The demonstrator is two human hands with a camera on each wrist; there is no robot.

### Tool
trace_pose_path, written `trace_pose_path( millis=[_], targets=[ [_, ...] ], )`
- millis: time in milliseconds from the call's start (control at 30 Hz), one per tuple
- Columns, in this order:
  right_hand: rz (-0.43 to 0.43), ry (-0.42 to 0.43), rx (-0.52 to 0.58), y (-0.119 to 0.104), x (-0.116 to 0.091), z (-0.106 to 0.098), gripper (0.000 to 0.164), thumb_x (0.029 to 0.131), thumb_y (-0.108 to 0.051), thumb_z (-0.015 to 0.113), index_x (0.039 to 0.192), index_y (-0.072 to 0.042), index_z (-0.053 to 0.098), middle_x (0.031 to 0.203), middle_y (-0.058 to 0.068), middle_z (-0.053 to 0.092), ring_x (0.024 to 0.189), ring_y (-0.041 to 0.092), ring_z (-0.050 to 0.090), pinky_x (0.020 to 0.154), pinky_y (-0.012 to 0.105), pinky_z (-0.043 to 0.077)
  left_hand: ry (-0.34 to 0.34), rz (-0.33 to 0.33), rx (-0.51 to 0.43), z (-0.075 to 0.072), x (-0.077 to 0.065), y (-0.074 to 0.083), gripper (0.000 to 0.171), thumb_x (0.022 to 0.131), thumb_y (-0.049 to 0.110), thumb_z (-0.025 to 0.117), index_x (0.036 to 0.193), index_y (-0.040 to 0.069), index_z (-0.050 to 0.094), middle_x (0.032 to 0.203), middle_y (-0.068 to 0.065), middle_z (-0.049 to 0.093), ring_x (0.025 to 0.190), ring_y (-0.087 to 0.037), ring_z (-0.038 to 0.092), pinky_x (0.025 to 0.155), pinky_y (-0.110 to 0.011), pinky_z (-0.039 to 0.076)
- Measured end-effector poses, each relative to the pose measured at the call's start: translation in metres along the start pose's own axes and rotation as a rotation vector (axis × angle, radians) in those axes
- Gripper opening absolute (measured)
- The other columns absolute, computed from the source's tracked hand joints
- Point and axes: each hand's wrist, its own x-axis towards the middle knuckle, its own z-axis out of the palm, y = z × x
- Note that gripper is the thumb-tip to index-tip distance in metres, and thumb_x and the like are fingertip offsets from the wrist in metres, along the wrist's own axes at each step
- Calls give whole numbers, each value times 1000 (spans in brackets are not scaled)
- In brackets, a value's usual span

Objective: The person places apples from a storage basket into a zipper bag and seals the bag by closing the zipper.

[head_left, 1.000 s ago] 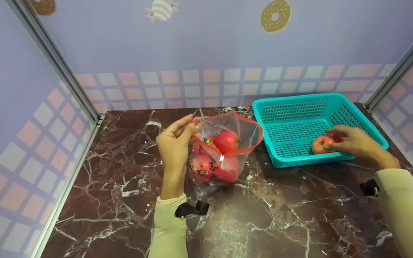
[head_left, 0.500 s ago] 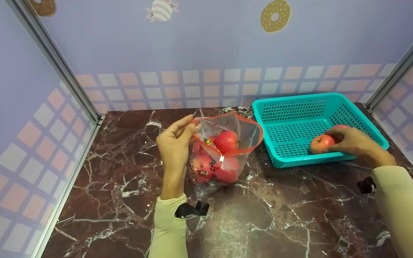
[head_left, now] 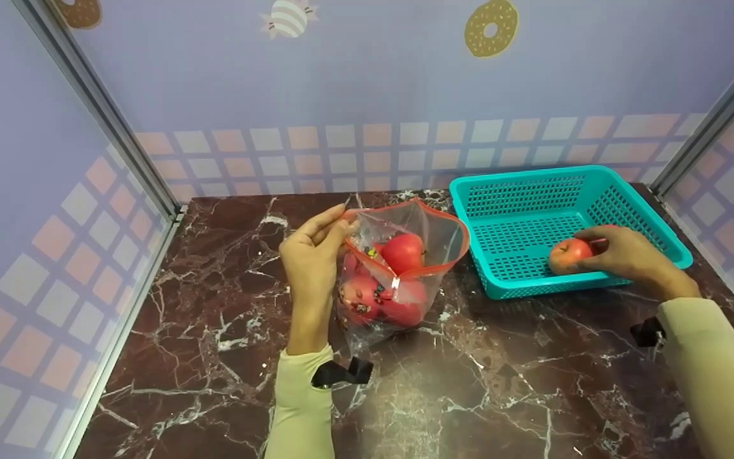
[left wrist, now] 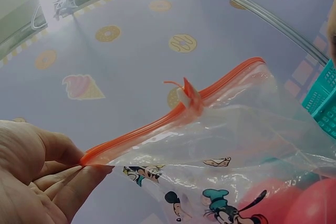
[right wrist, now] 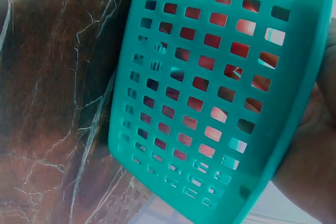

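My left hand [head_left: 311, 250] pinches the left corner of a clear zip bag [head_left: 438, 255] with an orange-red zip rim. The bag's mouth gapes, and several red apples [head_left: 403, 254] sit inside it. Up close in the left wrist view, thumb and fingers grip the end of the orange zip [left wrist: 142, 127]; cartoon figures are printed on the film. My right hand [head_left: 625, 255] reaches over the front rim of a teal basket [head_left: 501, 290] and holds an apple [head_left: 568, 255] by its right side. Another apple [head_left: 610, 225] shows partly behind that hand. In the right wrist view the basket wall hides most of the fruit.
The basket stands at the back right of a dark red marbled tabletop [head_left: 469, 389], its left side close to the bag. A lilac wall [head_left: 367, 76] with a tile pattern closes off the back, and side panels [head_left: 42, 210] stand left and right.
The right hand and its apple have shifted slightly left within the basket, and more of the apple shows. The left hand and the bag have stayed in place.
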Motion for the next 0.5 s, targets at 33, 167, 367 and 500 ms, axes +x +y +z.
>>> trace_pose_path(
  millis=[33, 167, 367, 500],
  targets=[
    [4, 8, 10, -1, -1, 0, 63, 93, -26, 87, 140, 8, 62, 132, 33, 65, 120, 50, 64, 83, 20, 54, 0, 0, -1, 0, 0, 0, 23, 96, -12, 70, 118, -15, 72, 106, -22, 78, 89, -23, 79, 77, -34, 67],
    [25, 33, 53, -5, -4, 1, 68, 93, -33, 86, 144, 5, 60, 134, 31, 65, 121, 48, 64, 83, 20, 54, 5, 0, -4, 0, -1, 0, 22, 96, -12, 70, 117, -13, 74, 106, -23, 78, 89, -23, 79, 78, -35, 66],
    [22, 47, 110, -13, -4, 2, 76, 93, -42, 85, 149, 1, 57, 139, 30, 63, 126, 49, 62, 79, 9, 48, 10, -4, -8, 1, 0, 1, 21, 95, -12, 71, 116, -12, 75, 106, -23, 77, 87, -23, 79, 74, -33, 67],
    [18, 77, 160, -23, -4, 3, 78, 92, -41, 86, 150, 1, 56, 140, 29, 63, 126, 47, 62, 78, 9, 51, 12, -2, -8, 0, 0, 2, 21, 95, -12, 71, 116, -12, 75, 106, -24, 77, 87, -23, 79, 73, -32, 67]
  ],
)
